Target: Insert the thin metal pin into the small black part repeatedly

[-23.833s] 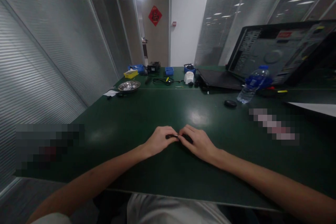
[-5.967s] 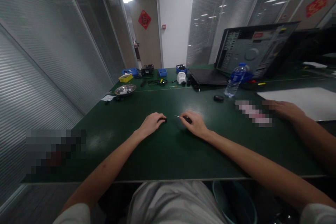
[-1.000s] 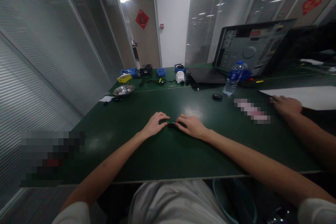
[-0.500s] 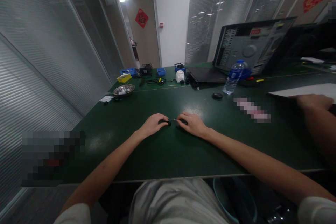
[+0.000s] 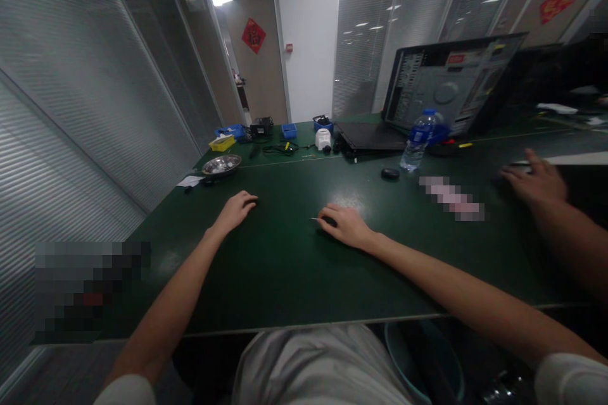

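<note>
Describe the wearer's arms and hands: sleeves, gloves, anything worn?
Both arms are bare from short white sleeves down. The left hand and right hand are ungloved, with no watch, ring or wristband visible. The white sleeve edges show only at the bottom corners of the frame.

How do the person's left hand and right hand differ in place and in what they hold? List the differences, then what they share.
1. The left hand lies farther out and to the left; the right hand lies nearer the middle of the green table.
2. The left hand covers a small dark piece; the right hand holds a thin tool whose metal tip points left.

Both rest palm down on the table.
</note>
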Demonstrator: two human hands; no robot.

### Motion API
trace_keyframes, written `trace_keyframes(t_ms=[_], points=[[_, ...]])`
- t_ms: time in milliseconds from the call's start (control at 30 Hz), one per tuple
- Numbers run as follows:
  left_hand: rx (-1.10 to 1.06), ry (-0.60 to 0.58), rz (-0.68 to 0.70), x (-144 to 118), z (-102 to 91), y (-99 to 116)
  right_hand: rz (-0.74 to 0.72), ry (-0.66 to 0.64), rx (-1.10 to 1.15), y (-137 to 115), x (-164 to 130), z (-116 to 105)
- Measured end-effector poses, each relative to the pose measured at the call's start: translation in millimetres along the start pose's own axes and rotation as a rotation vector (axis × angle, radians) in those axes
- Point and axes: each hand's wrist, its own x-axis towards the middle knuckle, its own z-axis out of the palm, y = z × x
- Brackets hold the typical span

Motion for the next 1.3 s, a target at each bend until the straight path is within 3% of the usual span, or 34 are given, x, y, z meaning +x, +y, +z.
trace_keyframes(t_ms=[200,367,533,1300], points=[[0.242,0.166,-0.449,-39,-42.8,-108,0.002,-0.007,0.008,0,0,1],[0.299,0.250,-0.659,-78,-67.2,-153,-0.004,-0.010,0.020,1,0,1],[0.315,0.303,-0.782,-89,-75.2,-155,-0.006,-0.012,0.013,0,0,1],[0.506,0.314,-0.775,-83,-66.6,-127,-0.024,-0.034,0.003,0,1,2]])
